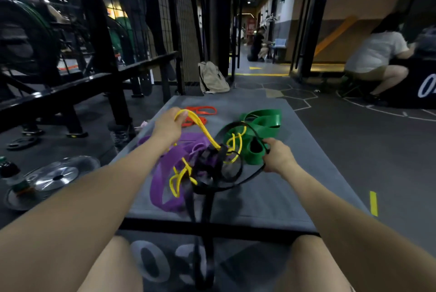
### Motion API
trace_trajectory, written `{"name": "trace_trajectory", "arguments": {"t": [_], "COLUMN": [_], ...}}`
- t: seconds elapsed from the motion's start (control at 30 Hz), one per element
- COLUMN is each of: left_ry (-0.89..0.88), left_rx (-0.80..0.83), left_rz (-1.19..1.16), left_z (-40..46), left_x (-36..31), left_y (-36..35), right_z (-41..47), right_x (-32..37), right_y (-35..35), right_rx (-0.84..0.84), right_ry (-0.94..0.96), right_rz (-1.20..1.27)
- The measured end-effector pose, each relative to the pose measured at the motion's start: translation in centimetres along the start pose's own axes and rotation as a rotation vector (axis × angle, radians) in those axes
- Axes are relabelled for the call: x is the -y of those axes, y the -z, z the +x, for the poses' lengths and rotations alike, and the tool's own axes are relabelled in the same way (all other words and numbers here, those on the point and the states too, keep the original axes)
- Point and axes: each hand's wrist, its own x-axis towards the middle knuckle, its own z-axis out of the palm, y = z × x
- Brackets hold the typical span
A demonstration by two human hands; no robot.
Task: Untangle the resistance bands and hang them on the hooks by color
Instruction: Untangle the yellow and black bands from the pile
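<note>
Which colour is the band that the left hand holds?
Yellow band, held by the left hand; head view.

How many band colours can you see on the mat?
5: red far, lying apart; green far right; purple near left; yellow and black in the tangle. Some bands may be hidden.

A grey mat [271,197] on the dark floor [354,150] carries a tangle of purple [162,188], yellow [175,183], black [226,185] and green bands [264,124], with an orange band [203,110] lying apart farther back.
</note>
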Motion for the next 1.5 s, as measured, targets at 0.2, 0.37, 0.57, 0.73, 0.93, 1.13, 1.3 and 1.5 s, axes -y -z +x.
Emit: {"name": "trace_trajectory", "arguments": {"t": [0.2,0.37,0.57,0.73,0.93,1.13,1.3,1.5], "left_ry": [0.026,0.055,0.201,0.359,0.572,0.479,0.448,0.152], "left_rx": [-0.152,-0.097,0.161,0.259,0.273,0.373,0.433,0.555], "left_rz": [0.01,-0.18,-0.43,-0.847,-1.306,-1.005,-0.795,-0.366], "left_z": [3.9,4.6,0.5,-1.4,-2.0,-2.9,-3.9,-6.0], "left_x": [-1.1,-1.0,0.5,-0.1,-1.4,-1.5,0.7,0.7], "left_y": [5.3,5.4,2.1,0.7,1.2,1.7,2.0,1.4], "right_z": [2.0,3.1,1.2,-1.5,-3.8,-3.1,-0.2,2.2], "right_x": [3.3,4.6,5.3,7.8,10.1,10.6,10.6,12.0], "right_y": [1.5,1.1,-0.4,-3.3,-6.0,-6.9,-5.1,-2.7], "right_rx": [-0.112,-0.09,-0.028,0.195,0.417,0.267,0.071,-0.088], "right_ry": [0.035,0.04,0.123,0.367,0.45,0.432,0.326,0.217], "right_rz": [0.052,-0.029,-0.099,-0.013,0.264,0.297,0.451,0.573]}}
